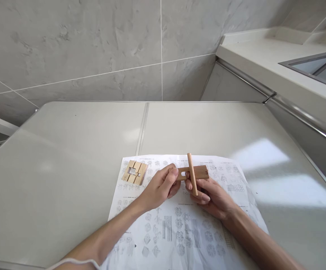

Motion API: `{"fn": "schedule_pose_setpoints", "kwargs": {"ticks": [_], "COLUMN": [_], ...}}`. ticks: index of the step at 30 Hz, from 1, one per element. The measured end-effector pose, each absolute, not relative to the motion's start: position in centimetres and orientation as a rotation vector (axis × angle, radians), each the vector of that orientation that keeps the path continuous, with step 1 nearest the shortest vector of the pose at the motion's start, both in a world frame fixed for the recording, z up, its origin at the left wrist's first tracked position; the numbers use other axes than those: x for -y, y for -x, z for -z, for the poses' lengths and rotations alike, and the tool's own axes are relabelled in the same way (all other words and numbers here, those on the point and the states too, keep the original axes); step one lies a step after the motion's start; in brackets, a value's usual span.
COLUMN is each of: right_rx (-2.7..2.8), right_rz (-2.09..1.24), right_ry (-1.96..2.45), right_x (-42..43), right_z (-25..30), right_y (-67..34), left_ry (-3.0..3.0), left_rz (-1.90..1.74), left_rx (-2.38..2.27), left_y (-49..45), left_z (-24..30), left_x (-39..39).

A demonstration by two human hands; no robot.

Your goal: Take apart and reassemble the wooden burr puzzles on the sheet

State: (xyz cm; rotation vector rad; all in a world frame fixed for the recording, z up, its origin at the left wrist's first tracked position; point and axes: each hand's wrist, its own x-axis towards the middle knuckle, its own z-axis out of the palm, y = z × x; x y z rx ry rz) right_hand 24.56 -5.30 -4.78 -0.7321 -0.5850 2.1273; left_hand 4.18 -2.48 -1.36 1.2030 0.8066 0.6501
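Observation:
My left hand [165, 183] is closed, its thumb on top, around the left end of a flat wooden puzzle piece [201, 172] with a slot in it. A round wooden rod [191, 174] lies crosswise over that piece, slanting from upper left to lower right. Beneath the piece and rod, my right hand [212, 197] has its fingers curled against them, palm up. Whether the rod passes through the piece or only rests on it, I cannot tell. Left of my hands, a light square wooden piece [129, 178] with grooves and a cut-out centre lies flat on the paper.
A large creased sheet of paper [157, 210] printed with small diagrams lies under my hands on a pale table [75, 161]. Behind stands a grey tiled wall [95, 45]. At the right is a white counter [264, 52] with a metal-framed inset [295, 64].

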Motion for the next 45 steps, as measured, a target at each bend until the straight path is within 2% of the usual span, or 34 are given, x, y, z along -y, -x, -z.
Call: {"fn": "schedule_pose_setpoints", "kwargs": {"ticks": [10,36,45], "right_rx": [0.598,0.668,0.573], "right_rz": [-2.145,-2.182,-1.987], "right_ry": [0.764,0.689,0.819], "right_x": [5.2,4.4,3.5], "right_z": [5.7,4.1,3.1], "right_y": [-25.3,-25.1,-25.2], "left_ry": [-1.194,-1.206,-1.132], "left_rz": [-0.636,-0.607,-0.709], "left_rx": [-0.847,-0.638,-0.729], "left_y": [-4.3,-4.3,-3.9], "left_z": [1.1,1.2,1.4], "left_x": [2.6,2.4,1.8]}}
